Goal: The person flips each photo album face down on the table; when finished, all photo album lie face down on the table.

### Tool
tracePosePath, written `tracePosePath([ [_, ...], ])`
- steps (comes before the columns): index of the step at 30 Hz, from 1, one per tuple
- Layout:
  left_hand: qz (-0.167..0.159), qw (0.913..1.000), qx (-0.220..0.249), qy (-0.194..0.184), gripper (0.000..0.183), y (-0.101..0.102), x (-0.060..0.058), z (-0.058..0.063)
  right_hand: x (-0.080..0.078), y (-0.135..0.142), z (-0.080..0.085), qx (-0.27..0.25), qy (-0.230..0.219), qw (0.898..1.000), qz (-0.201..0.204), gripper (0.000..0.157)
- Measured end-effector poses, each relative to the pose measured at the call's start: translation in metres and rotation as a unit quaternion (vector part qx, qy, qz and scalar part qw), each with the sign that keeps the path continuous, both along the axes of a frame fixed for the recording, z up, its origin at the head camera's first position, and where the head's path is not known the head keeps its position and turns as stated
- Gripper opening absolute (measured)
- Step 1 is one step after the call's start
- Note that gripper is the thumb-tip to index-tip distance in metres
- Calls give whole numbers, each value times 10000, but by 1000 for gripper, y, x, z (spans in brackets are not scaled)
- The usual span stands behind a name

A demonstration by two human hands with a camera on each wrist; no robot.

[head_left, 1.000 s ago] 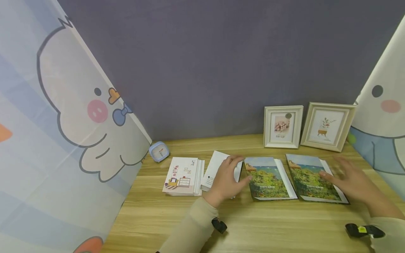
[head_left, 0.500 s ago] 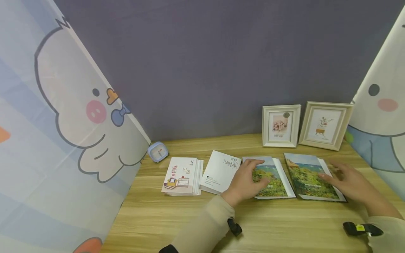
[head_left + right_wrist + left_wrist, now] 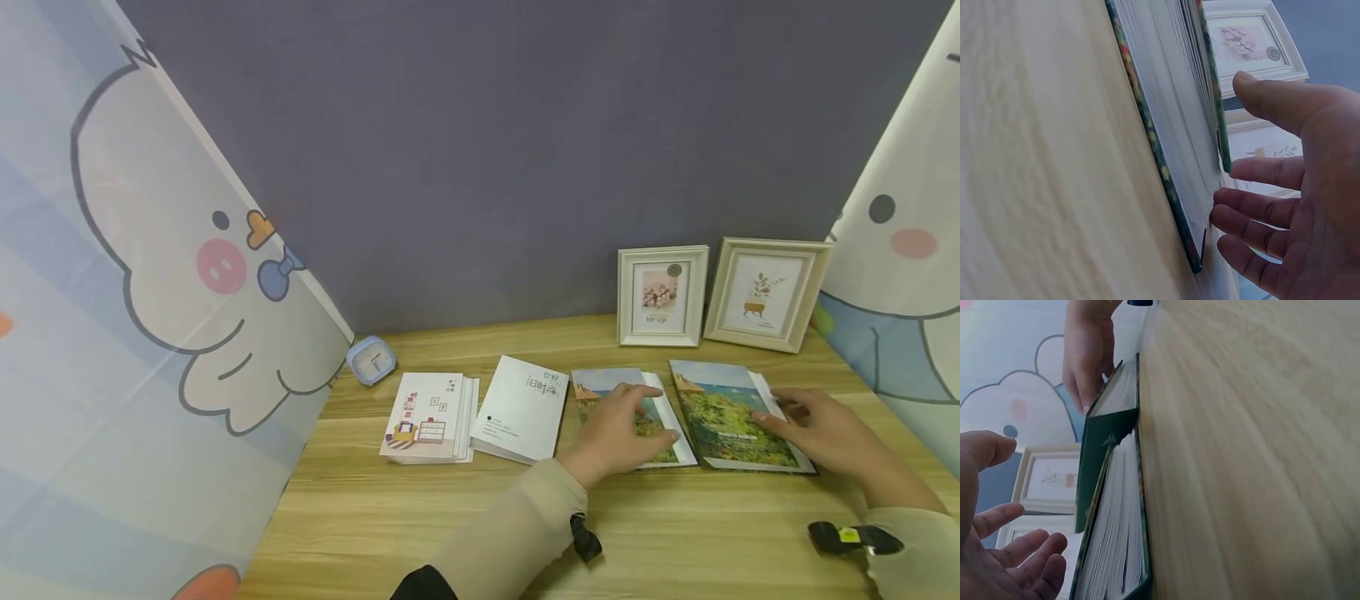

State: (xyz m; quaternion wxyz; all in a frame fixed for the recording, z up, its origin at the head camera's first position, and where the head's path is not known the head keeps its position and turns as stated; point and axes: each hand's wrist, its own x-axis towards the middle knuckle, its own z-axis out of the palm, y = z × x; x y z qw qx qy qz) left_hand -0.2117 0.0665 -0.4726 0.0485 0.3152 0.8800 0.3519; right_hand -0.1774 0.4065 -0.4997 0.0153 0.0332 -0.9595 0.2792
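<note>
Two photo albums with garden-and-sea covers lie on the table. My left hand [image 3: 618,433] is over the left photo album [image 3: 600,380], covering part of it. In the left wrist view its fingers are spread and loosely bent, apart from the album's pages [image 3: 1113,531]. The right photo album [image 3: 731,417] lies beside it, with my right hand [image 3: 828,429] at its right edge. There the thumb reaches over the cover, and in the right wrist view the fingers [image 3: 1260,209] are spread alongside the page edges, gripping nothing. Whether the fingertips touch the album I cannot tell.
On the left are a white album with black lettering [image 3: 521,408] and a stack of white albums with a furniture drawing [image 3: 426,417]. A small blue clock [image 3: 371,360] stands behind. Two picture frames [image 3: 662,296] stand at the back right, before a grey curtain [image 3: 480,167].
My left hand has moved right, from the white lettered album to above the left garden-cover album, uncovering the white one. My right hand has stayed by the right album's edge.
</note>
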Motion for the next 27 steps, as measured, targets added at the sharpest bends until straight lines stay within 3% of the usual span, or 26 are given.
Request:
tracePosePath([
  [6, 59, 9995, 30, -306, 57, 13, 1, -1, -1, -2, 1, -78, -60, 10000, -8, 79],
  [15, 199, 9978, -438, -447, 57, 27, 4, -5, -1, -4, 1, -263, -112, 9996, -12, 75],
  [19, 239, 9949, -161, -963, 54, 30, 5, -4, -1, -5, 0, -292, -82, 9995, -30, 71],
  [24, 162, 9834, 198, -1797, 54, 34, 7, -2, 0, -7, -3, -358, 13, 9993, -73, 68],
  [27, 105, 9784, 227, -2052, 59, 37, 10, -3, 1, -7, -4, -390, 33, 9992, -71, 68],
])
